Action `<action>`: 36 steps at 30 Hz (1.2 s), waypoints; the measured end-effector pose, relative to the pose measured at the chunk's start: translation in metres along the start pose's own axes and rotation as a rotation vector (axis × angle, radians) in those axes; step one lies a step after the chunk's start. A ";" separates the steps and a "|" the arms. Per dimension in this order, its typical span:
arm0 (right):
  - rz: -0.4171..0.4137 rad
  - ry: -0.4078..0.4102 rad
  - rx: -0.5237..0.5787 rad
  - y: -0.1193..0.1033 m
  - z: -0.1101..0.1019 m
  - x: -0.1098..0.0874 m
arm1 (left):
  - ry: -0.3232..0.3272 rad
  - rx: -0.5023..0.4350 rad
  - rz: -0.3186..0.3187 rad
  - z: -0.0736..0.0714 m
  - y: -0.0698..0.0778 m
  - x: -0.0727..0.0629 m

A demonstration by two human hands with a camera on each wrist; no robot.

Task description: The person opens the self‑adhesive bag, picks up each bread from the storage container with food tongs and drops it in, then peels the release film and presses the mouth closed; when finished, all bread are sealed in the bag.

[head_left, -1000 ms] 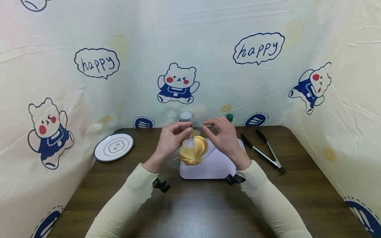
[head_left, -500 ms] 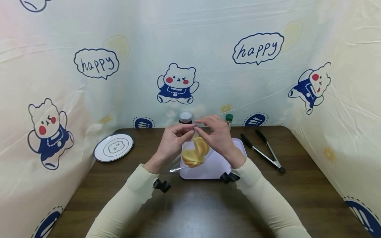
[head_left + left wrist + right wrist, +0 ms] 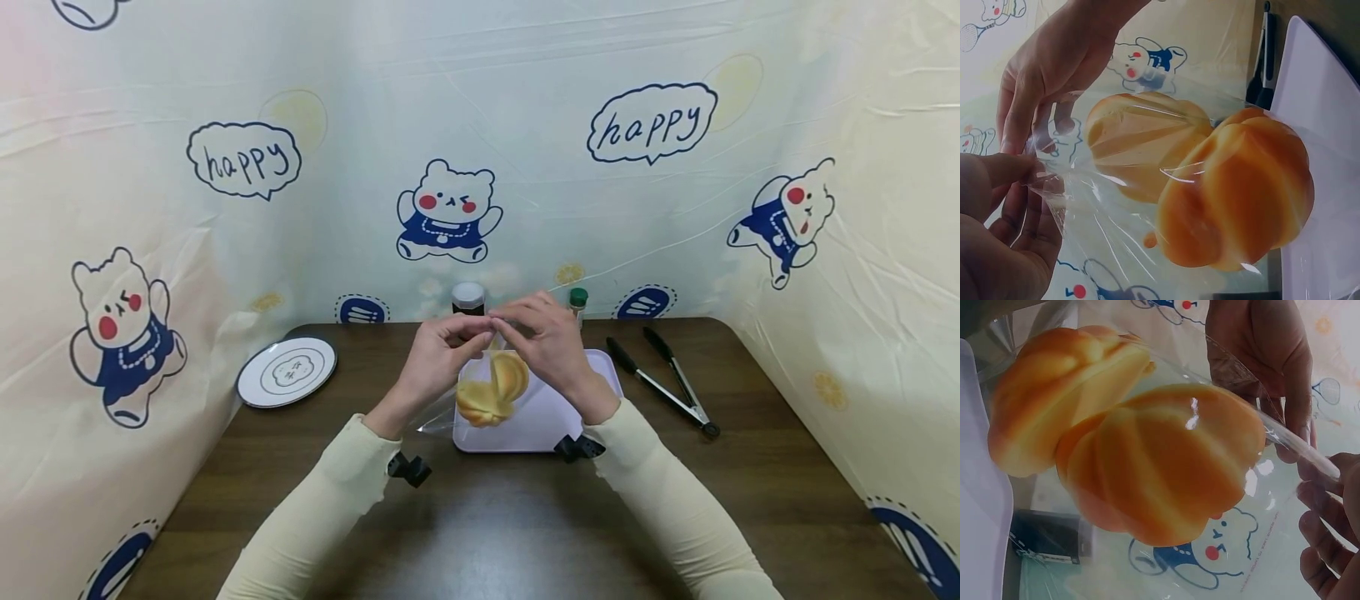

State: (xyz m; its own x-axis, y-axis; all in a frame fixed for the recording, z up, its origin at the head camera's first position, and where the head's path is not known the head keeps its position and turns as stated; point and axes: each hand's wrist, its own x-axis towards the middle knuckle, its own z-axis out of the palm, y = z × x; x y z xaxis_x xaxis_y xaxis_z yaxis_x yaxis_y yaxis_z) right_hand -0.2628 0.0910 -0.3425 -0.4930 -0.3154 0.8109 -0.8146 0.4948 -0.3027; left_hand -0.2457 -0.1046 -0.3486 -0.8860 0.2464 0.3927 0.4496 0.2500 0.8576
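Two golden-brown, ridged bread buns hang inside a clear plastic bag [image 3: 1094, 219]: one bun [image 3: 482, 407] at the lower left, another bun [image 3: 511, 376] upright to its right. My left hand [image 3: 433, 360] pinches the bag's gathered top between thumb and fingers. Right up against it, my right hand [image 3: 549, 348] pinches the same top, and the fingertips of both meet. In the right wrist view a twisted strip of plastic [image 3: 1300, 450] runs to the right fingertips. Below the buns is a lilac tray [image 3: 562, 421], partly covered by them in the head view.
At the left back lies a white plate [image 3: 258, 379] with a dark rim. Black-and-steel tongs [image 3: 670, 392] lie right of the tray. Behind my hands stand a white-lidded jar [image 3: 468, 296] and a small green-capped bottle [image 3: 578, 300]. A printed curtain encloses the wooden table [image 3: 480, 517].
My right hand has moved left to meet the left one at the bag's top, uncovering the green-capped bottle. The buns hang slightly lower and further right than at first.
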 end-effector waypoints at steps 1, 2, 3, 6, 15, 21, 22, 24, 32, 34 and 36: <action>-0.001 0.002 0.004 0.000 0.000 0.000 | 0.000 0.001 0.004 0.000 0.000 0.000; 0.001 0.006 0.009 0.000 0.000 0.000 | 0.000 0.001 0.006 0.000 0.000 0.000; 0.007 0.009 0.017 0.000 0.001 0.000 | 0.001 0.003 0.006 0.000 0.000 0.000; 0.022 0.021 0.036 0.001 0.001 0.000 | 0.001 -0.001 -0.003 0.000 0.000 0.000; 0.019 0.018 0.039 0.002 0.000 0.001 | 0.003 0.030 -0.066 0.000 0.032 -0.008; 0.026 -0.002 0.062 0.001 -0.003 0.001 | 0.003 0.057 -0.076 -0.001 0.029 -0.008; 0.039 -0.009 0.071 0.001 -0.004 0.001 | 0.003 0.059 -0.077 -0.001 0.026 -0.007; 0.068 -0.023 0.095 0.002 -0.005 0.001 | 0.003 0.064 -0.082 -0.001 0.020 -0.004; 0.205 -0.077 0.179 0.003 -0.011 0.001 | -0.005 0.053 -0.083 -0.001 0.007 -0.002; 0.234 -0.083 0.188 0.004 -0.011 0.001 | -0.009 0.051 -0.086 -0.001 0.006 -0.002; 0.256 -0.084 0.198 0.004 -0.012 0.000 | -0.013 0.046 -0.087 -0.002 0.005 -0.002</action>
State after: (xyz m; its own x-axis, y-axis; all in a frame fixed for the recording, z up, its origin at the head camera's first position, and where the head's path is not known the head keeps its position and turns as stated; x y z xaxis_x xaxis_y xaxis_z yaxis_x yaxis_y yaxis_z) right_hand -0.2625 0.1030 -0.3377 -0.7063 -0.2706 0.6541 -0.7003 0.4021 -0.5898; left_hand -0.2414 -0.1057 -0.3442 -0.9206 0.2343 0.3125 0.3759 0.3140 0.8718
